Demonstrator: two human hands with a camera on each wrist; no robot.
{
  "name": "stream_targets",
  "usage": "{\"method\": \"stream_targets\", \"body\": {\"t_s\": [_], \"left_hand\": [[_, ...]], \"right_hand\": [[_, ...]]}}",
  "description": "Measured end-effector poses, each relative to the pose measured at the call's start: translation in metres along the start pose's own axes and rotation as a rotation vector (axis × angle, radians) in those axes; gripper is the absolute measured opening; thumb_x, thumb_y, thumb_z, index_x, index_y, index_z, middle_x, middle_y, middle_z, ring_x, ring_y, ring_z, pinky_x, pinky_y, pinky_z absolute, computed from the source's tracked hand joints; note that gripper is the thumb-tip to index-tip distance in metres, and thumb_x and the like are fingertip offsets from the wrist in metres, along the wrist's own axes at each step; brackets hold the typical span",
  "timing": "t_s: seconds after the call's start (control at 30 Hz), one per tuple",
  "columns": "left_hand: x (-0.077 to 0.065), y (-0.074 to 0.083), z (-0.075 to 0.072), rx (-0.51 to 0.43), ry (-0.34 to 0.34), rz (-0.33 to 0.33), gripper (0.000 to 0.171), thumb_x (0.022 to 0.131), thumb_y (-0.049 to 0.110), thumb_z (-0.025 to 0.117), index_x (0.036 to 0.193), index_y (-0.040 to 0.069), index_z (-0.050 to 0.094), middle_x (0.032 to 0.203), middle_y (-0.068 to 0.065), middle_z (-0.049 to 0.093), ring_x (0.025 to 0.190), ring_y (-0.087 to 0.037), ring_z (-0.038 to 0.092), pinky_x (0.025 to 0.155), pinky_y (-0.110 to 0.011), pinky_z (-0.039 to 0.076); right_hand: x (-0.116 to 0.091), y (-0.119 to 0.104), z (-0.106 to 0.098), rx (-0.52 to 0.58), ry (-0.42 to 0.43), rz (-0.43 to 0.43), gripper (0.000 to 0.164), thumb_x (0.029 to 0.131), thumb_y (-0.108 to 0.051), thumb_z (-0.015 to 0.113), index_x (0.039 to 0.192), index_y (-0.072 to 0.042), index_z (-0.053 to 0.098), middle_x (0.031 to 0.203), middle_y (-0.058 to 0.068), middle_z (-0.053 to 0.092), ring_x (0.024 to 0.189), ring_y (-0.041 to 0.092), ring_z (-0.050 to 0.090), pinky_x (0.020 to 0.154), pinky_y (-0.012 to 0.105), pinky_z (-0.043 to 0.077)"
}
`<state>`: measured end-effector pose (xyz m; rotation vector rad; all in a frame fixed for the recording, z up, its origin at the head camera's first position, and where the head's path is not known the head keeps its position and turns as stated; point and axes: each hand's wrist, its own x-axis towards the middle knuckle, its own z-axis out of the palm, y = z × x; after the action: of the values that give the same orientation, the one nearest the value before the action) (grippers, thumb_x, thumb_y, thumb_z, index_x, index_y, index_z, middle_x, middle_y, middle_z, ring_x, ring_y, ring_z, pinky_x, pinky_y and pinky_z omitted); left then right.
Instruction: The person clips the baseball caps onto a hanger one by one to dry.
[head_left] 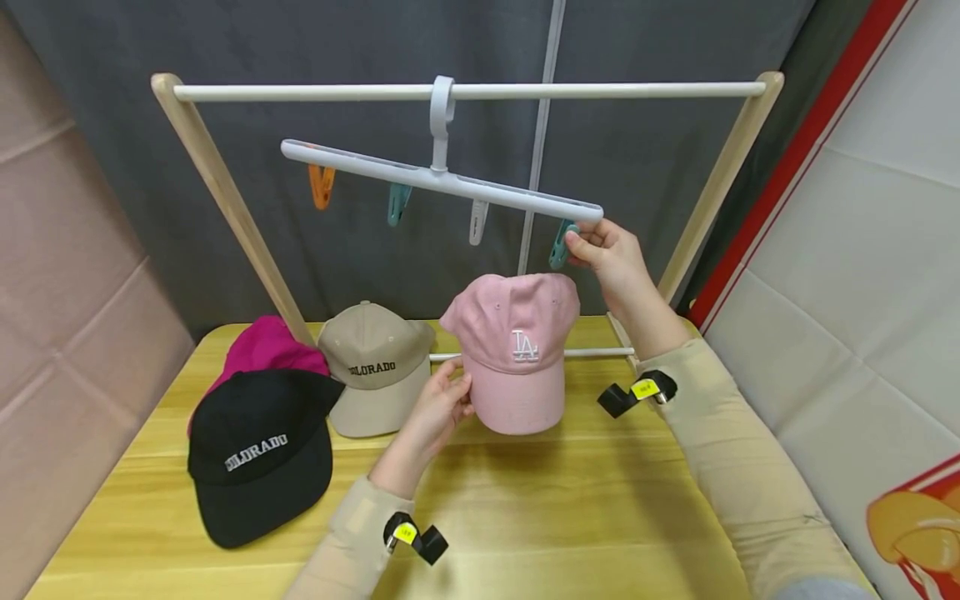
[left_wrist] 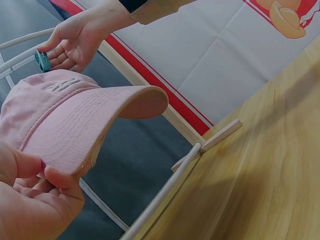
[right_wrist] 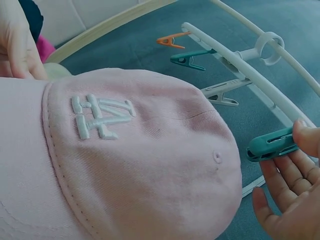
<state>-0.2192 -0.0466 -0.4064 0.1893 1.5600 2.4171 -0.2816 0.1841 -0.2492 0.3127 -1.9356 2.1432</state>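
Note:
My left hand (head_left: 435, 408) pinches the edge of a pink cap (head_left: 513, 325) beside its brim and holds it up, with the LA letters facing me. A white clip hanger (head_left: 360, 165) hangs by its hook from the rail, sloping down to the right. At its lower right end, my right hand (head_left: 618, 267) pinches a teal clip (right_wrist: 272, 144) between thumb and fingers. The crown of the cap is just below that clip. Farther left on the hanger are a white clip (head_left: 477, 222), a second teal clip (head_left: 398, 204) and an orange clip (head_left: 321, 186).
On the wooden table (head_left: 525, 533) at left lie a black cap (head_left: 262, 450), a magenta cap (head_left: 273, 346) partly behind it, and a beige cap (head_left: 378, 358). A rack with a white top rail (head_left: 600, 90) and wooden legs spans the back, before a grey curtain (head_left: 637, 42).

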Motion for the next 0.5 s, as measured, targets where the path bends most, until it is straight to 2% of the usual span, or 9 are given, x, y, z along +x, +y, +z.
{"method": "stream_targets", "body": {"t_s": [0.3, 0.5], "left_hand": [[0.001, 0.001, 0.002, 0.011, -0.007, 0.008, 0.028, 0.096, 0.006, 0.039, 0.123, 0.003, 0.039, 0.074, -0.001, 0.046, 0.060, -0.010, 0.040, 0.051, -0.018, 0.034], [-0.004, 0.001, 0.015, 0.007, 0.032, 0.019, 0.027, 0.096, 0.006, 0.039, 0.123, 0.003, 0.039, 0.074, -0.001, 0.047, 0.060, -0.010, 0.041, 0.051, -0.017, 0.035]], "right_hand": [[0.000, 0.002, 0.000, 0.007, 0.037, -0.016, 0.008, 0.080, -0.009, 0.067, 0.083, -0.005, 0.060, 0.071, -0.002, 0.060, 0.073, 0.009, 0.055, 0.073, 0.027, 0.044], [0.006, 0.003, -0.003, 0.057, 0.005, -0.002, 0.008, 0.079, -0.007, 0.068, 0.080, -0.006, 0.061, 0.070, -0.003, 0.061, 0.072, 0.009, 0.056, 0.072, 0.025, 0.045]]}}
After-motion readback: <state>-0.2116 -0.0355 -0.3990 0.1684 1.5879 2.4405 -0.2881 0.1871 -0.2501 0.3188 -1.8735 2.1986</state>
